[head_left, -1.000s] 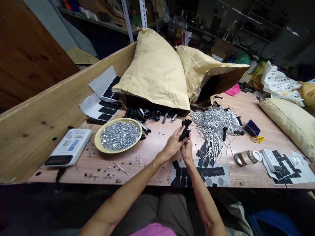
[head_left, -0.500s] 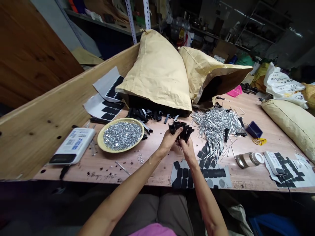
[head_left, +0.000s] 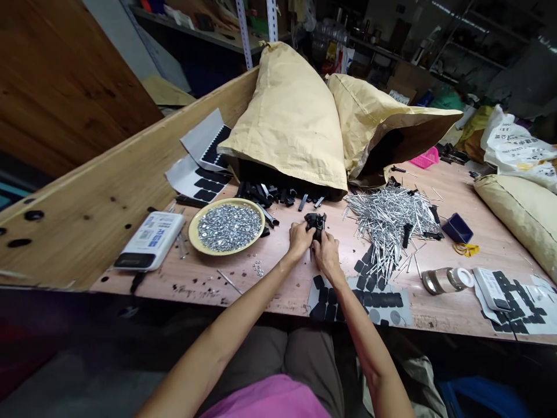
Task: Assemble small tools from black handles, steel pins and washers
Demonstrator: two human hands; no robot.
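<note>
Near the middle of the table, a small bunch of black plastic parts (head_left: pixel 317 222) sits between my two hands. My left hand (head_left: pixel 300 239) is closed on its left side. From the lower right my right hand (head_left: pixel 327 252) grips it too, fingers partly hidden. To the left stands a yellow bowl (head_left: pixel 194 239) full of small metal washers (head_left: pixel 228 226). A heap of thin metal rods (head_left: pixel 391 215) lies to the right, with some black parts among them. More black plastic pieces (head_left: pixel 278 194) spill out behind my hands.
Two large tan sacks (head_left: pixel 291 116) (head_left: pixel 369 110) stand at the back. A white device (head_left: pixel 150 238) lies left of the bowl. Sheets of black pads (head_left: pixel 361 299) lie at the front edge; a jar (head_left: pixel 446 280) and a blue tray (head_left: pixel 458 228) are at right.
My hands have lowered the black plastic parts toward the tabletop, and the bunch looks more compact. The whole view has shifted slightly.
</note>
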